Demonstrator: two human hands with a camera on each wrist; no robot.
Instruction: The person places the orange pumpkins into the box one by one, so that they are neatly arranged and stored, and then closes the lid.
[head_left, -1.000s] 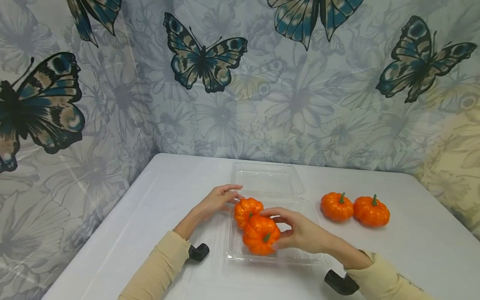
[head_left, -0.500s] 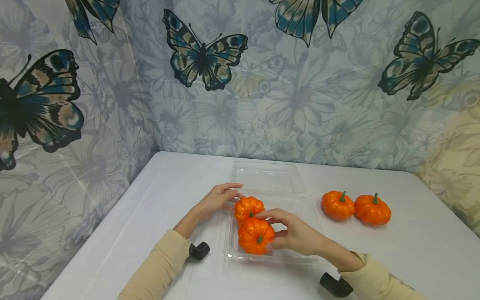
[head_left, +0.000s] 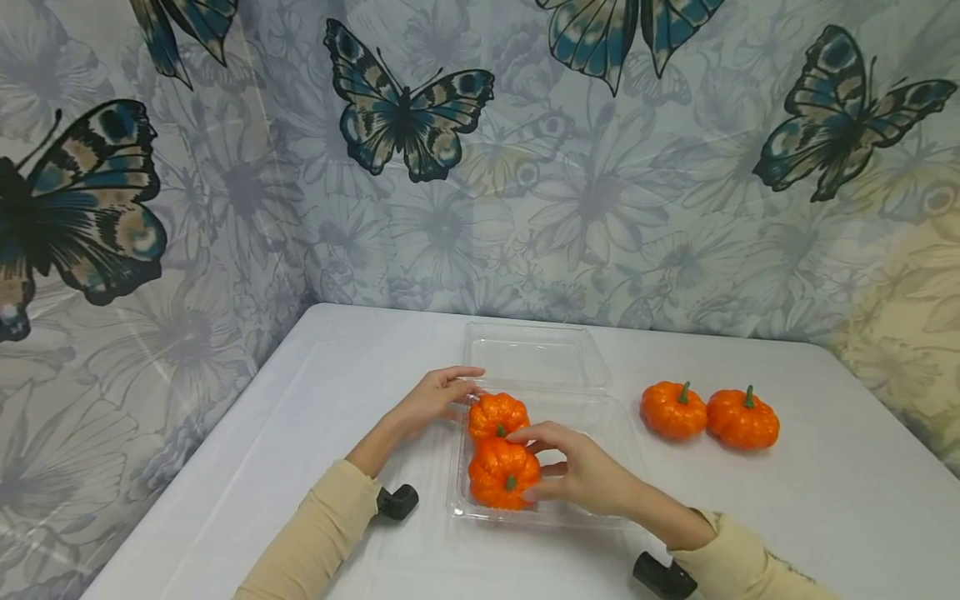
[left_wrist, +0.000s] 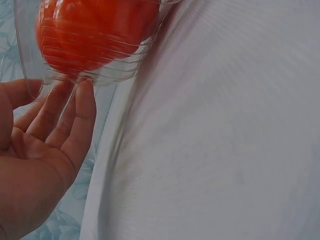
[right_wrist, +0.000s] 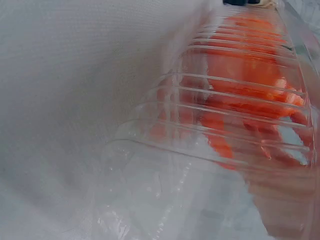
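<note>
An open clear plastic clamshell container (head_left: 585,518) lies on the white table, its lid (head_left: 536,357) folded back behind it. Two small orange toy pumpkins are in its left half, the rear pumpkin (head_left: 497,413) touching the front pumpkin (head_left: 501,475). My right hand (head_left: 588,471) holds the front pumpkin from its right side, thumb near and fingers at the far side. At the container's left edge, my left hand (head_left: 435,402) pinches the rim; in the left wrist view its fingertips (left_wrist: 86,87) touch the ribbed wall. Through that wall in the right wrist view, the pumpkin (right_wrist: 245,75) shows blurred.
Two more orange pumpkins stand side by side right of the container, a left one (head_left: 673,410) and a right one (head_left: 743,418). Butterfly-patterned cloth (head_left: 420,242) hangs behind the table (head_left: 360,350). A black wrist device (head_left: 397,502) sits below the left sleeve.
My right hand has moved a little left with the front pumpkin, bringing it near the container's left wall. The left hand stays at the edge.
</note>
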